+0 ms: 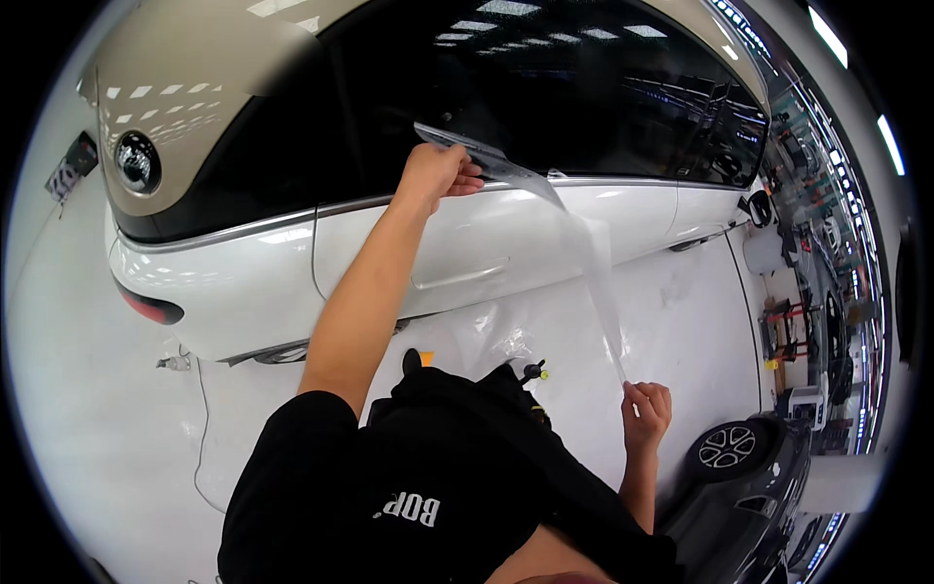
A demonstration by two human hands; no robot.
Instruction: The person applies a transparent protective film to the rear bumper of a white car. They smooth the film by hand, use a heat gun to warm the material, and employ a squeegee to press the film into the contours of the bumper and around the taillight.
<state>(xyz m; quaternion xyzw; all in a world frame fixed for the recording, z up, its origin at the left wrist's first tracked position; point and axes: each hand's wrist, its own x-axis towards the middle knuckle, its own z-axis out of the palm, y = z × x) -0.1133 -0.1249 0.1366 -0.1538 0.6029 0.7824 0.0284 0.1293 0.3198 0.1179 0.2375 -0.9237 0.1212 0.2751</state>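
My left hand (440, 177) is raised to the dark side window (555, 88) of a two-tone car. Its fingers are closed on one end of a clear plastic film strip (595, 263). Close to that hand, part of the strip stands up in a stiff, shiny fold against the glass. From there the film runs slack along the chrome trim (370, 203), then drops toward the lower right and narrows. Lower and farther right, away from the car, my right hand (646, 411) pinches the tapered end.
The car's white door (477, 234) lies below the trim. Crumpled clear film (511, 336) rests on the pale floor. A thin cable (204, 419) crosses the floor at left. A dark grey car (749, 506) stands at lower right, with shop equipment beyond.
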